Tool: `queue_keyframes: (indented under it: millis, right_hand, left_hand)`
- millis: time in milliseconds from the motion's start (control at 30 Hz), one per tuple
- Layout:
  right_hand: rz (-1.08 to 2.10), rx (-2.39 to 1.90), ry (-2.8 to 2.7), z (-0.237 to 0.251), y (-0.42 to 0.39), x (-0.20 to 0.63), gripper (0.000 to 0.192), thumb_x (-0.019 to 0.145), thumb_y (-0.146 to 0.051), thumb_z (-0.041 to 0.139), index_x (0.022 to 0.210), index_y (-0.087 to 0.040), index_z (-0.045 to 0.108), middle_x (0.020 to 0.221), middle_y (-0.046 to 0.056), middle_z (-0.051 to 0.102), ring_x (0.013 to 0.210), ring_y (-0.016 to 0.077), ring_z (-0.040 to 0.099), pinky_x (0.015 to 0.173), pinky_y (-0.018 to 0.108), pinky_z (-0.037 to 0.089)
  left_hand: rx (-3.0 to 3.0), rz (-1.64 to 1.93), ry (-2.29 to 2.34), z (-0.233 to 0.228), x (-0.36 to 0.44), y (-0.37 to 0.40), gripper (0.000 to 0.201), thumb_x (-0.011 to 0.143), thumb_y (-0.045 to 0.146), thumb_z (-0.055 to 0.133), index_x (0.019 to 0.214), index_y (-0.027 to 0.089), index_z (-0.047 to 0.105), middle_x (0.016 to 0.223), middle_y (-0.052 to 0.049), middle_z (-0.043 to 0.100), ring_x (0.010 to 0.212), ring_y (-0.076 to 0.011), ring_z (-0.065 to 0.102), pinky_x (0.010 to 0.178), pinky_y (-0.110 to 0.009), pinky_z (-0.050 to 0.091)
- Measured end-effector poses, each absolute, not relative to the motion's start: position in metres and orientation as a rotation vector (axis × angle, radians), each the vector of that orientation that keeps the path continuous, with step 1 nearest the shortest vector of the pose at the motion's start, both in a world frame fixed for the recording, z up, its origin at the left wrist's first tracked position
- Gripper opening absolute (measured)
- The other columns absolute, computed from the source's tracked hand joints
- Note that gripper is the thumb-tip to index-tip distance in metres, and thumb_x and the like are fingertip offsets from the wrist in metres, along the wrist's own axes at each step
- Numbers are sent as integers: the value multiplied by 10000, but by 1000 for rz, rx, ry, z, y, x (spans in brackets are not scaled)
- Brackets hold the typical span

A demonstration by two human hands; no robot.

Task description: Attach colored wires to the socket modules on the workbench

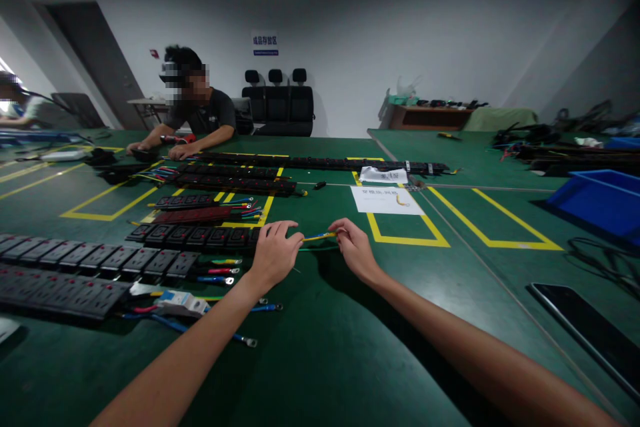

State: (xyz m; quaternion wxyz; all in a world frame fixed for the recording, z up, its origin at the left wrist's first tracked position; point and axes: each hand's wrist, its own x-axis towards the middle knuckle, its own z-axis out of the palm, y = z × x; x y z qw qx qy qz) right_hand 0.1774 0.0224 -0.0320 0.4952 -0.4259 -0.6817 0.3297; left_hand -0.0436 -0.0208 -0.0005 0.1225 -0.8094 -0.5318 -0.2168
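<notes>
Far left, near edge of the green desk (pixel 350 347): rows of black power strips (pixel 75 267) lying flat, side by side, with a small white-and-blue breaker (pixel 183 302) just beside their right end. Loose wires (pixel 220 272) with red, green and blue sleeves and ring ends spread out to the right of the strips, on the desk surface. Further back on the left: a seated co-worker (pixel 200 113) with both hands on the desk, more power strips and bundled wires in front of them, inside yellow floor-tape outlines (pixel 107 203). Centre: left hand (pixel 273 255), fingers pinched shut on one end of a short yellow wire (pixel 320 236); the wire is held level just above the desk, between the two hands. Right hand (pixel 356 247), fingers pinched on the wire's other end. Behind the hands: a white paper sheet (pixel 385 200) lying flat. Far right: a blue bin (pixel 600 200), and a dark flat panel (pixel 590 330) near the edge.
</notes>
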Motion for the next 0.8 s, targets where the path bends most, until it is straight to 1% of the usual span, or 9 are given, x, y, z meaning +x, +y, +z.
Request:
queue_keyframes:
  millis: [67, 200, 267, 367, 467, 600, 800]
  right_hand:
    - [767, -1074, -1677, -34, 27, 178, 265, 895, -258, 420, 973, -224, 671, 721, 3, 590, 639, 184, 519, 606, 295, 383]
    - [740, -1062, -1727, -34, 30, 179, 287, 853, -227, 427, 915, -223, 707, 842, 39, 671, 772, 208, 582, 712, 320, 436]
    - [754, -1059, -1739, -33, 30, 180, 290, 849, -225, 429, 907, -224, 714, 837, 42, 671, 802, 216, 593, 729, 325, 450]
    - [773, -1082, -1738, -31, 30, 180, 289, 853, -224, 431, 903, -227, 715, 775, 33, 648, 786, 220, 592, 711, 321, 459]
    - [760, -1097, -1735, -31, 29, 180, 288, 862, -226, 426, 887, -227, 713, 757, 31, 645, 774, 220, 593, 703, 320, 464]
    - [731, -1096, -1746, -30, 29, 180, 289, 876, -237, 422, 876, -232, 710, 759, 31, 649, 776, 220, 601, 724, 326, 468]
    - [708, -1097, -1754, -30, 28, 179, 287, 886, -260, 421, 863, -228, 705, 813, 41, 680, 771, 218, 606, 745, 335, 469]
  left_hand:
    - [-2351, -626, -1544, -1, -45, -20, 206, 1003, 237, 555, 1071, 259, 748, 1337, -95, 649, 1241, -306, 585, 1018, -529, 445]
    - [-2337, -604, -1549, -1, -45, -20, 203, 1008, 237, 544, 1078, 250, 735, 1337, -103, 634, 1229, -302, 589, 1022, -526, 444]
    - [-2344, -605, -1561, -1, -44, -20, 194, 1007, 237, 545, 1067, 237, 729, 1321, -104, 646, 1220, -302, 595, 1023, -528, 443]
    - [-2355, -617, -1573, 0, -43, -20, 181, 995, 231, 557, 1046, 224, 730, 1282, -105, 674, 1201, -305, 605, 1018, -532, 442]
    - [-2364, -612, -1566, 0, -43, -20, 188, 994, 233, 556, 1043, 225, 737, 1249, -100, 694, 1195, -305, 611, 1013, -530, 441]
    - [-2365, -589, -1561, 0, -43, -20, 197, 1005, 248, 548, 1048, 225, 739, 1246, -93, 701, 1199, -299, 610, 1017, -523, 441]
    - [-2368, -572, -1575, 2, -42, -20, 195, 1008, 248, 552, 1048, 228, 741, 1249, -87, 700, 1205, -294, 610, 1024, -521, 450]
